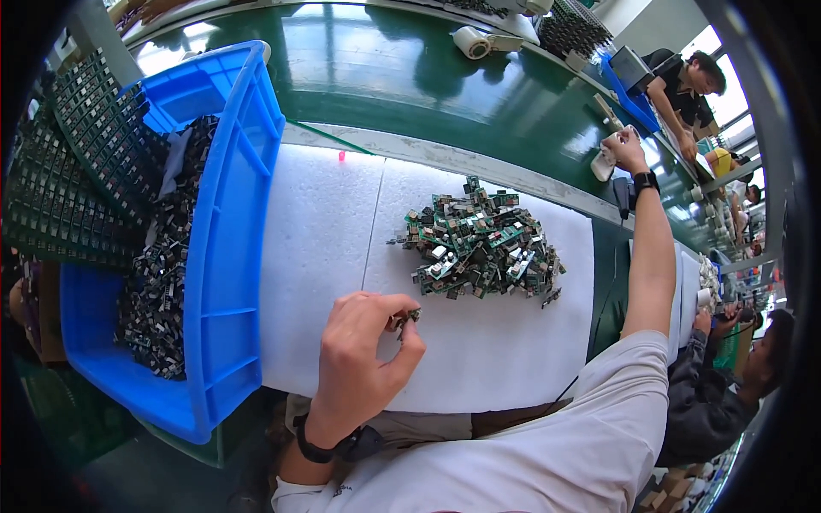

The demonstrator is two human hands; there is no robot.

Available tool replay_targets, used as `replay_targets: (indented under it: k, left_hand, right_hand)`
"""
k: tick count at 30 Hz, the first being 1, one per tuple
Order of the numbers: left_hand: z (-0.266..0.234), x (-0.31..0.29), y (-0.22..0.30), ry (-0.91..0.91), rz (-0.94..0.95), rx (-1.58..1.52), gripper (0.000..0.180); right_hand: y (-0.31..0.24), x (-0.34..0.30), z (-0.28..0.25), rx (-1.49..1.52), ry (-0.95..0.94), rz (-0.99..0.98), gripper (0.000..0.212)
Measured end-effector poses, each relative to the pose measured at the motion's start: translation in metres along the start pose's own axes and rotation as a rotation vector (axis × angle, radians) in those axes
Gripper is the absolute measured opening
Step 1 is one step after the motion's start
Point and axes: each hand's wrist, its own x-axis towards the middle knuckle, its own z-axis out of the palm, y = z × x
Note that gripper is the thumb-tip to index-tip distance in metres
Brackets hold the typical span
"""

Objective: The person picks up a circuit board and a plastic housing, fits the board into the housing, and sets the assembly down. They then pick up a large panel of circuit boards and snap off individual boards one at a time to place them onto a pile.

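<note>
My left hand [366,350] is closed in a pinch above the white foam sheet [316,248], holding a small circuit board [410,317] between thumb and fingers. A heap of small green circuit boards with black and silver parts [479,244] lies on the sheet just beyond it. My right arm is stretched far forward over the green work surface. At its end my right hand [629,152] has its fingers curled on a small white object [602,166], whose kind I cannot make out.
On the left stands a blue plastic bin [231,256] filled with small dark boards, with large unseparated board panels [103,137] leaning in it. A tape roll [472,42] lies on the green surface [368,68]. Other people [688,94] sit to the right.
</note>
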Motion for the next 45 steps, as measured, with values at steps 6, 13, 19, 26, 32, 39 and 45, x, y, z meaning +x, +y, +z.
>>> replay_targets:
  k: [6, 13, 19, 26, 32, 39, 45]
  left_hand:
    - [0.004, -0.002, 0.000, -0.017, 0.022, -0.036, 0.019]
    - [0.003, -0.009, 0.002, 0.045, -0.006, -0.043, 0.018]
    - [-0.002, -0.020, -0.001, 0.329, -0.185, -0.362, 0.019]
    - [-0.021, -0.047, -0.003, 0.350, -0.101, -0.402, 0.022]
    - [-0.037, -0.074, 0.004, 0.270, -0.070, 0.086, 0.026]
    - [-0.039, -0.071, 0.026, 0.204, -0.111, 0.442, 0.033]
    - [-0.045, -0.074, 0.013, 0.098, -0.013, 0.647, 0.025]
  right_hand:
    - [-0.122, -0.097, -0.089, 0.606, -0.288, -0.050, 0.059]
    - [-0.270, -0.258, -0.147, 0.563, -0.492, -0.650, 0.053]
    - [-0.347, -0.357, -0.142, 0.331, -0.377, -1.041, 0.045]
    - [-0.369, -0.405, -0.111, 0.276, -0.426, -1.032, 0.047]
    - [-0.369, -0.411, -0.082, 0.420, -0.397, -1.068, 0.040]
    - [-0.340, -0.424, -0.093, 0.624, -0.694, -1.243, 0.029]
    - [-0.344, -0.429, -0.064, 0.678, -0.743, -1.254, 0.024]
